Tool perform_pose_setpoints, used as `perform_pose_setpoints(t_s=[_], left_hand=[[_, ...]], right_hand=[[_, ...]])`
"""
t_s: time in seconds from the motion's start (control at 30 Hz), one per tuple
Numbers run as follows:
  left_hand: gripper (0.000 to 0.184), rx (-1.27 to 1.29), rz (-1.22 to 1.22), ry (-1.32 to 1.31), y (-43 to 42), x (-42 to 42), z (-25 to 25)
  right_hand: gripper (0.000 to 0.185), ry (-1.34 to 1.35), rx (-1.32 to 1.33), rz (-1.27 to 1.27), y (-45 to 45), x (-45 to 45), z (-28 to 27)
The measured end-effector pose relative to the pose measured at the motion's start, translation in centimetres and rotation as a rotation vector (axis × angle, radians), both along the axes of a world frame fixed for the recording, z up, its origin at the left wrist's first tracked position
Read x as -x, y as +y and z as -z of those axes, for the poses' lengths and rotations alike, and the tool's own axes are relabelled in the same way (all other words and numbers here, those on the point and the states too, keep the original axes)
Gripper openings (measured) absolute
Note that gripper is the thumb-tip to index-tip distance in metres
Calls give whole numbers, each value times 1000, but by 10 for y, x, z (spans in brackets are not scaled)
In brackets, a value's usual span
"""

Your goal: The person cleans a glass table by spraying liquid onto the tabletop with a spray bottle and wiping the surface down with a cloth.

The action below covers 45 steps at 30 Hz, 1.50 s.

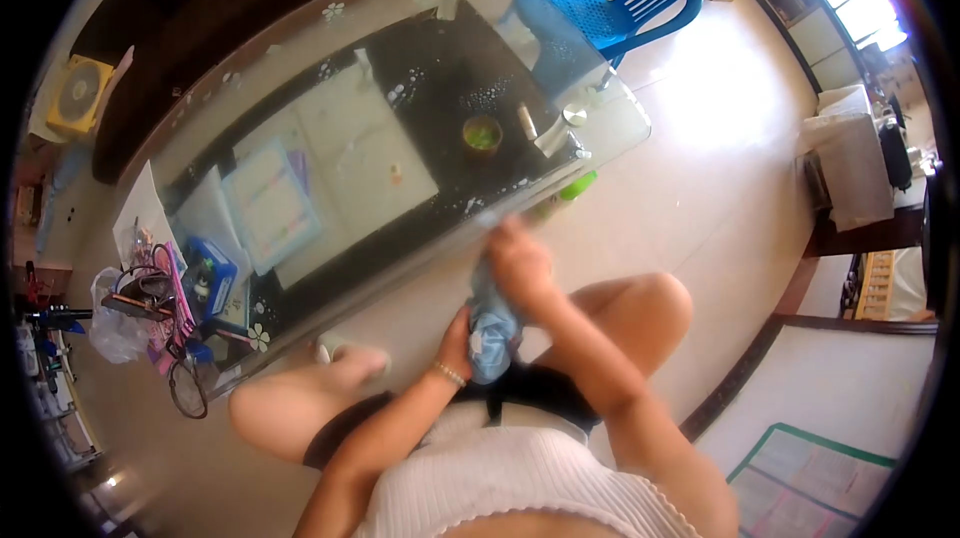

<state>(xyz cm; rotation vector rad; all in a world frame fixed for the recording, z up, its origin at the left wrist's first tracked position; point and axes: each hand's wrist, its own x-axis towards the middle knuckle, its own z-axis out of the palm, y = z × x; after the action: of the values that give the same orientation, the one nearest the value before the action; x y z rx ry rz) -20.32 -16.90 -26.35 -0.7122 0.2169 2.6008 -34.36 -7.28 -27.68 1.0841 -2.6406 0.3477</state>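
Note:
A light blue bundle of crumpled fabric, long and narrow, stands over my lap between my knees. It may be a folded umbrella, but its kind does not show clearly. My left hand, with a beaded bracelet at the wrist, is wrapped round its lower left side. At the upper end, my right hand is closed and smeared by motion, with the blue fabric running down from under it. A small pale tip shows beyond the right fingers, close to the table's edge.
In front stands a glass-topped table with a dark lower level. A round cup with green contents, papers, a blue box and glasses are there. Beyond are a green lid and a blue plastic chair.

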Motion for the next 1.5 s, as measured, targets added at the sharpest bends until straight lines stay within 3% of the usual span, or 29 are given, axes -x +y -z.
perform_pose_setpoints(t_s=[0.07,0.13,0.17,0.2,0.27,0.3,0.33,0.4,0.43,0.47,0.53,0.57,0.6,0.67,0.73,0.8,0.9,0.93,1.0,1.07,1.13,1.2,1.23,1.33,1.37,1.4,1.47,1.5], left_hand=[[50,-54,16,-94,-2,-9,17],[52,-61,55,-170,-1,-14,24],[51,-15,49,-280,-3,-17,23],[50,-61,25,-209,-6,-14,20],[48,-155,-14,-67,-11,-6,13],[50,-79,6,-37,-9,-4,17],[51,-51,25,-77,-8,-8,19],[52,4,64,-166,-5,-15,17],[51,-22,50,-133,-8,-13,20],[51,-52,34,-104,-9,-12,24],[49,-117,6,-54,-11,-9,23],[49,-108,-29,-75,-7,-6,18],[49,-82,3,-103,-5,-8,20],[48,-27,68,-162,-2,-20,29],[48,-39,70,-167,-6,-22,34],[48,-132,13,-115,-8,-20,35],[49,10,92,-188,-4,-24,23],[49,59,112,-212,-5,-23,20],[49,57,59,-213,-5,-26,32],[50,47,-20,-183,-1,-30,50],[49,63,30,-218,-3,-27,38],[46,16,72,-181,-9,-28,26],[46,61,42,-269,-6,-27,18],[49,84,13,-160,-3,-25,28],[49,75,26,-136,-3,-25,30],[49,74,31,-153,-5,-26,27],[47,76,36,-199,-9,-29,14],[45,82,-33,-297,-8,-27,6]], right_hand=[[35,-239,-3,-151,-23,-25,-48],[34,-161,73,57,-2,0,-33],[33,-383,182,258,7,17,-39],[33,-329,118,362,6,19,-50],[32,-218,155,131,-4,-3,-23],[32,-189,212,-101,-16,-16,-22],[35,-297,110,-143,-23,-28,-36],[39,-141,256,-37,-1,-4,-19],[39,-252,200,240,7,6,-30],[37,-195,247,333,12,11,-34],[36,-206,254,300,-3,-7,-29],[36,-126,248,23,-8,-19,-24],[33,-234,222,-129,-20,-33,-24],[32,-164,240,-62,-11,-20,-28],[31,-226,185,282,8,0,-36],[34,-132,212,207,4,-7,-32],[39,-50,242,-15,-3,-22,-32],[36,-198,182,188,3,-16,-32],[33,-211,243,214,-1,-22,-32],[34,-160,183,-78,-13,-45,-34],[36,-170,259,-30,-7,-33,-29],[36,-151,264,179,1,-19,-31],[37,-141,210,177,-5,-27,-36],[38,-204,264,-94,-16,-46,-24],[39,-154,316,-45,-11,-37,-17],[40,-229,103,181,-7,-32,-32],[39,-223,222,203,-8,-25,-41],[37,-271,213,94,-16,-35,-31]])
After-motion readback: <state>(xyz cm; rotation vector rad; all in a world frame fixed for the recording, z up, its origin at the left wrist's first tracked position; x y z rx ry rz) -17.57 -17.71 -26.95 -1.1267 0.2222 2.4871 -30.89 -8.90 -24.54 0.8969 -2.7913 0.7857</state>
